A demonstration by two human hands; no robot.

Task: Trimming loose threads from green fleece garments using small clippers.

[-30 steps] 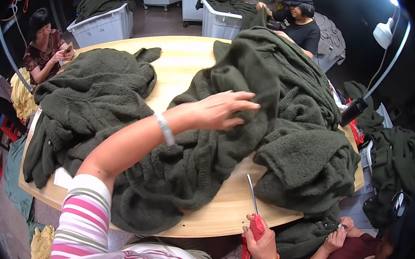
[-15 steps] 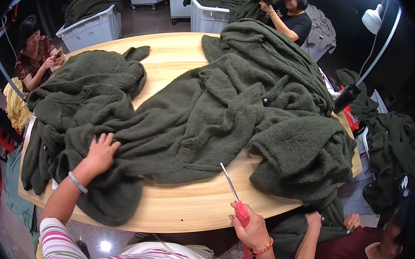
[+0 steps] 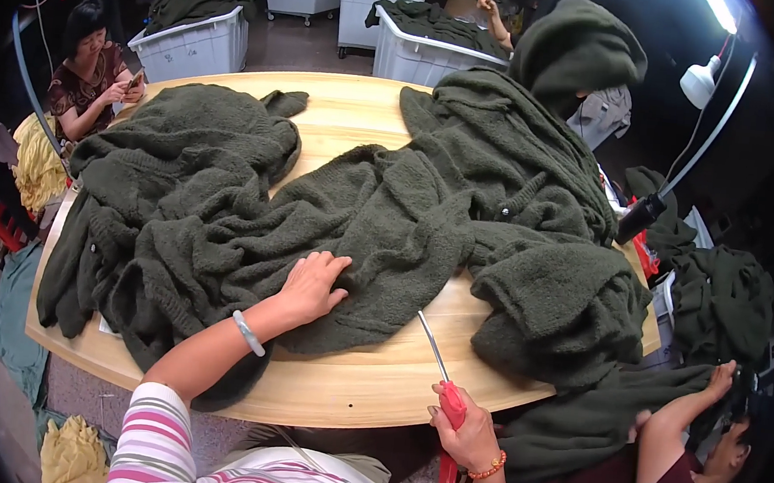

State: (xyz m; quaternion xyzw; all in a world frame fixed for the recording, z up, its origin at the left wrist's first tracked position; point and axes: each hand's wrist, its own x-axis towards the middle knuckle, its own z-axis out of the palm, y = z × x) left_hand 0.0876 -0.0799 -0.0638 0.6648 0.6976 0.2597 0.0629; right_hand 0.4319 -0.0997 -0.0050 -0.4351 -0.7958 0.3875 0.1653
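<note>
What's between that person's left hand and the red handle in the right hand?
In the head view, dark green fabric lies under the left hand, then a strip of wooden tabletop before the red handle.

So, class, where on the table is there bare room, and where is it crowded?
The wooden table is bare along its near edge, between the spread cloth and the red-handled tool, and at its far side, between the left heap and right pile. The spread cloth crowds the middle, under the left hand.

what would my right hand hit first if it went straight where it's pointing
Probably the dark green cloth ahead, met by the red tool in your right hand; depth is unclear.
</note>
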